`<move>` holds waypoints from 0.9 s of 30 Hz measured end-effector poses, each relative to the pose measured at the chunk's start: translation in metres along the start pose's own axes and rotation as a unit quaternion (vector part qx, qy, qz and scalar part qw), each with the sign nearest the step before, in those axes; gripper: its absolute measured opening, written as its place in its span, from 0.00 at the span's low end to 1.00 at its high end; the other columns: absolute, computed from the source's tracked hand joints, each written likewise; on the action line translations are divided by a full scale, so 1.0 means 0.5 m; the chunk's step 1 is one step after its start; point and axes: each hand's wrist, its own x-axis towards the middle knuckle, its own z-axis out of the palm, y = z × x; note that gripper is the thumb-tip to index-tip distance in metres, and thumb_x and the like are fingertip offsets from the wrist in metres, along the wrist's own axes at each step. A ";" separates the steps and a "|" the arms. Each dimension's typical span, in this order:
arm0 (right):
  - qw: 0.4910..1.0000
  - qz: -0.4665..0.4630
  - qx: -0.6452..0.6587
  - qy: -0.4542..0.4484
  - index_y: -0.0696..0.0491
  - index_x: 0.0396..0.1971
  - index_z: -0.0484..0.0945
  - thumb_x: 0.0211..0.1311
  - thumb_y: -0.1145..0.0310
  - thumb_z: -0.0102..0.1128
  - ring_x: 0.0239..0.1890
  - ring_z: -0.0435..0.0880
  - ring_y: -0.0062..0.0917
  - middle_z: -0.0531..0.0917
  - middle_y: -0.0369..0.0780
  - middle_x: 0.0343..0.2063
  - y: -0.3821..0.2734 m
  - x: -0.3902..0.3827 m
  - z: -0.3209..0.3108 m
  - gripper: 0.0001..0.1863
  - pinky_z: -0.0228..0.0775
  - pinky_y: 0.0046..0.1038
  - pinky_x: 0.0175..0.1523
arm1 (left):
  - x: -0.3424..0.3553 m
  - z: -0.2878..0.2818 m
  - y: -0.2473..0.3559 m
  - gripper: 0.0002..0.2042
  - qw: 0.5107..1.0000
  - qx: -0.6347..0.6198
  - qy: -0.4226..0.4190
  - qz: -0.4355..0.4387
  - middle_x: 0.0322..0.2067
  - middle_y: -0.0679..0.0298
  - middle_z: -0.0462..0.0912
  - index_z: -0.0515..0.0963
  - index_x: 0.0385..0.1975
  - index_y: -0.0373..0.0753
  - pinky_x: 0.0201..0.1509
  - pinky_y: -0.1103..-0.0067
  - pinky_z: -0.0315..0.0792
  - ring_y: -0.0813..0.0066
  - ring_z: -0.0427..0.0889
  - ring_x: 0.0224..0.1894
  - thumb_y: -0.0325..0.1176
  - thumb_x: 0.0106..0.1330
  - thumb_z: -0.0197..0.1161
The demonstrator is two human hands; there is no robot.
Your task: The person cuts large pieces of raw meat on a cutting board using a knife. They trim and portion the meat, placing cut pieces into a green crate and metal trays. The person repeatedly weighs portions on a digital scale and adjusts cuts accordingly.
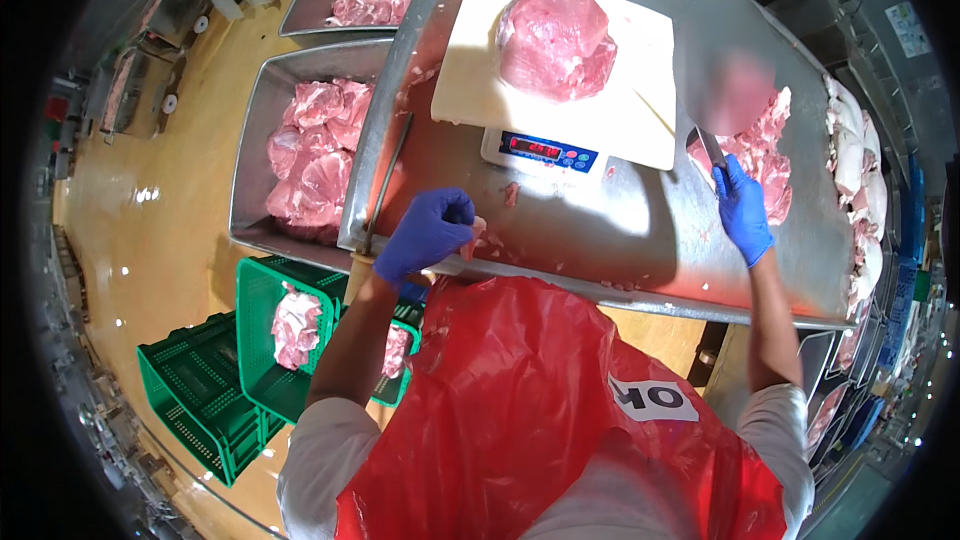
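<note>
Holding meat scrap [475,237] in left hand [428,234], knife [711,148] in right hand [742,210]

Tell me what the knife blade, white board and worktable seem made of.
Knife blade: probably metal, being thin and grey; its finish is unclear. White board: likely plastic, smooth, matte and grainless. Worktable: apparently steel, satin grey with blurred reflections.

The steel table [600,215] bears a scale [545,152], raw meat [776,175] and scraps [511,194].

Two gloved hands [430,233] [745,208], one held knife [711,148], one scale [492,150], one board [645,80].
</note>
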 end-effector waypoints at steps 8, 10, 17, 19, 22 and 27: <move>0.908 0.267 0.323 0.001 0.55 0.35 0.71 0.74 0.66 0.49 0.20 0.71 0.14 0.75 0.33 0.21 -0.156 -0.131 0.122 0.09 0.66 0.21 0.26 | -0.003 0.034 0.027 0.15 0.991 -0.114 -0.033 -0.069 0.34 0.64 0.79 0.78 0.42 0.33 0.38 0.83 0.71 0.81 0.75 0.34 0.22 0.52 0.56; 0.906 0.264 0.332 0.007 0.55 0.35 0.71 0.74 0.67 0.49 0.20 0.71 0.14 0.75 0.33 0.21 -0.147 -0.149 0.128 0.08 0.66 0.21 0.26 | 0.016 0.031 0.033 0.17 0.975 -0.127 -0.059 -0.173 0.37 0.62 0.81 0.78 0.45 0.32 0.41 0.82 0.73 0.79 0.77 0.37 0.22 0.53 0.54; 0.904 0.280 0.323 0.013 0.56 0.35 0.72 0.73 0.66 0.50 0.20 0.71 0.14 0.75 0.34 0.19 -0.139 -0.171 0.130 0.09 0.66 0.22 0.26 | 0.018 0.039 -0.063 0.16 0.973 -0.053 -0.208 -0.080 0.34 0.61 0.83 0.81 0.39 0.30 0.42 0.81 0.74 0.77 0.78 0.36 0.23 0.50 0.53; 0.904 0.282 0.322 0.011 0.56 0.35 0.72 0.73 0.66 0.50 0.20 0.71 0.14 0.74 0.34 0.19 -0.147 -0.174 0.138 0.09 0.66 0.22 0.26 | 0.036 0.013 -0.021 0.15 0.976 0.004 -0.202 -0.084 0.32 0.62 0.83 0.81 0.38 0.30 0.41 0.79 0.74 0.75 0.79 0.34 0.27 0.53 0.53; 0.895 0.293 0.335 0.007 0.56 0.33 0.72 0.73 0.66 0.50 0.21 0.71 0.14 0.74 0.33 0.20 -0.171 -0.163 0.142 0.10 0.67 0.22 0.26 | 0.083 -0.108 0.083 0.14 0.986 0.017 -0.166 0.016 0.31 0.63 0.83 0.82 0.36 0.31 0.41 0.77 0.73 0.75 0.79 0.34 0.30 0.55 0.53; 0.922 0.260 0.286 -0.009 0.56 0.36 0.70 0.74 0.64 0.49 0.20 0.73 0.15 0.77 0.35 0.21 -0.195 -0.103 0.139 0.10 0.67 0.22 0.25 | 0.270 -0.462 0.280 0.07 0.975 -0.023 -0.047 0.215 0.29 0.66 0.78 0.79 0.32 0.37 0.37 0.81 0.72 0.78 0.75 0.30 0.34 0.65 0.58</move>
